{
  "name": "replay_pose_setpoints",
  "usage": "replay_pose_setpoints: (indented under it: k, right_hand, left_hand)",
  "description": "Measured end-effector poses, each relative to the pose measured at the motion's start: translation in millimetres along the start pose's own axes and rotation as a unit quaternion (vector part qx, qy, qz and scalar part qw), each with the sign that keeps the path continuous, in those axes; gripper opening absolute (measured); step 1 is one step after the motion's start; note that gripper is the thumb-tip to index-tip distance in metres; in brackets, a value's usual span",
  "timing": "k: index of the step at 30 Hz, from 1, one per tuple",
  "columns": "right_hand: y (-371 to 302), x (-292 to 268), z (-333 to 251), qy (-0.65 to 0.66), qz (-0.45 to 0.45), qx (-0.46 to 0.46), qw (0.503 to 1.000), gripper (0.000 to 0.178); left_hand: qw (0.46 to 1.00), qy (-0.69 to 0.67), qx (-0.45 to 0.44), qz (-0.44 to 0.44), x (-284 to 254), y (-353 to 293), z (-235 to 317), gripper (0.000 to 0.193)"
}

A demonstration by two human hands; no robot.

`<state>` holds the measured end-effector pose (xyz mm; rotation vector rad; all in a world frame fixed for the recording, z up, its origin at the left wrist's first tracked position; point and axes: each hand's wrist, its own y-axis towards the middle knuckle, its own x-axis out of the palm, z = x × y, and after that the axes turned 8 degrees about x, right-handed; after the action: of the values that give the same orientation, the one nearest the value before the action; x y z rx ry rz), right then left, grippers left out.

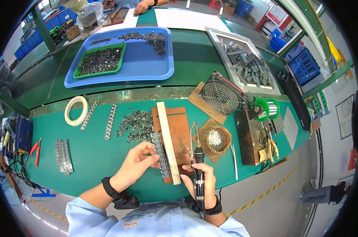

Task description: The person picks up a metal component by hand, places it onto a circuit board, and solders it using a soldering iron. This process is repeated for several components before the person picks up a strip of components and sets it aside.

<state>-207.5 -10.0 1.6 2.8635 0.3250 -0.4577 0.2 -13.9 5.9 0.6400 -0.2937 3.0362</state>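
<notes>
My left hand (136, 162) has its thumb and fingers closed on a dark strip of small metal parts (161, 158). The strip lies along the left side of a pale wooden bar (167, 138), which rests across a reddish-brown board (181, 134). In my right hand (202, 177) is a soldering iron (200, 183) with a black handle, held upright. A thin metal tube runs up beside its tip, near a round pot (216, 140) of silvery bits. Some right fingertips reach close to the bar's lower end. Loose small metal parts (136, 125) lie in a heap beyond my left hand.
Finished-looking strips (63, 156), a tape roll (76, 111) and red pliers (36, 151) lie left. A fan (220, 93), solder spool (267, 109) and tweezers (234, 162) are right. Beyond stand a blue tray (147, 73) and metal-framed tray (242, 85). Another person's hand (143, 6) shows.
</notes>
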Motion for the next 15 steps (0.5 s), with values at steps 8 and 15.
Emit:
replay_pose_setpoints:
  k: [8, 15]
  right_hand:
    - [-7, 8, 23, 0.083, 0.006, -0.022, 0.996, 0.031]
    - [-1, 9, 24, 0.100, -0.017, 0.009, 0.995, 0.031]
  left_hand:
    - [1.000, 0.010, 0.003, 0.019, 10, 2, -11, 0.017]
    - [0.998, 0.058, -0.013, 0.024, 13, 8, -10, 0.019]
